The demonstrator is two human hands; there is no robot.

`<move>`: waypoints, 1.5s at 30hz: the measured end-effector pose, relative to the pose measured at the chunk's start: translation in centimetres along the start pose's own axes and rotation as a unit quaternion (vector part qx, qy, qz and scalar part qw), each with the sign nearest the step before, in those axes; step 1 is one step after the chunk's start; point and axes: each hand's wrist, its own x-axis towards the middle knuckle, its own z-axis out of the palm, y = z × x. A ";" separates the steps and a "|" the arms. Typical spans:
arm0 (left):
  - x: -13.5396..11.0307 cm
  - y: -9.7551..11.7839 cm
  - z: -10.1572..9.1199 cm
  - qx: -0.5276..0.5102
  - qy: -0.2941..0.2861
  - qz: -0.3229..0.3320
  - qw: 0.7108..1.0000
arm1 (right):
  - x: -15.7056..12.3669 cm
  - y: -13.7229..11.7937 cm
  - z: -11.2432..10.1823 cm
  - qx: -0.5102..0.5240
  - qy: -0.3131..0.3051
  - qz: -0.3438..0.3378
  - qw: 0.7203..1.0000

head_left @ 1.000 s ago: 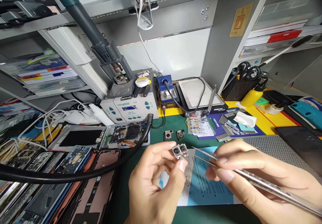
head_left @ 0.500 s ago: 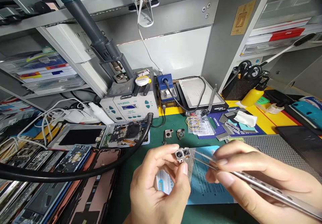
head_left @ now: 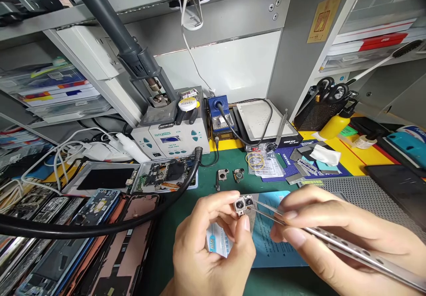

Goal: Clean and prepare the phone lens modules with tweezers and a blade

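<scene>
Between thumb and index finger, my left hand pinches a small dual-lens phone camera module, its two dark lenses facing me. My right hand grips metal tweezers whose shaft has round holes. The tweezer tips are spread a little and lie right at the module's right side; whether they touch it I cannot tell. Beyond my left hand, two more camera modules rest on the green mat: one with a flex tail and one beside it. A blue printed sheet lies under both hands.
Opened phones lie in rows at the left, crossed by a thick black hose. A hot-air station, soldering station and hot plate stand behind. At right are a perforated grey mat and a yellow bottle.
The module in my left hand has shifted slightly right, and the tweezer tips now sit closer to its right side. The camera view has moved a little.
</scene>
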 end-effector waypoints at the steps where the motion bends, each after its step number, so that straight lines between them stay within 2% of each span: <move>1: 0.0 0.0 0.0 0.000 -0.001 0.000 1.000 | 0.0 0.0 0.0 -0.001 -0.002 0.001 1.000; 12: 0.0 0.2 -0.1 -0.014 -0.002 -0.005 1.000 | 0.4 -0.6 0.5 -0.019 0.033 0.006 0.999; 19: -0.1 0.5 -0.2 -0.053 -0.010 -0.038 0.998 | 0.1 -0.5 0.2 -0.008 0.017 0.007 1.000; 25: -0.3 0.6 0.6 -0.054 0.040 -0.046 0.997 | 0.5 -0.7 0.3 -0.004 0.025 0.011 1.000; 33: -0.3 0.8 0.8 -0.048 0.047 -0.062 0.996 | 0.8 -0.8 0.4 0.000 0.034 0.012 0.999; 39: 0.1 1.5 0.6 -0.081 0.036 -0.100 0.991 | 0.5 -0.9 0.6 -0.009 0.053 0.051 0.997; 45: 0.1 1.3 0.5 -0.087 0.029 -0.106 0.990 | 0.6 -1.1 0.7 0.011 0.061 0.078 0.995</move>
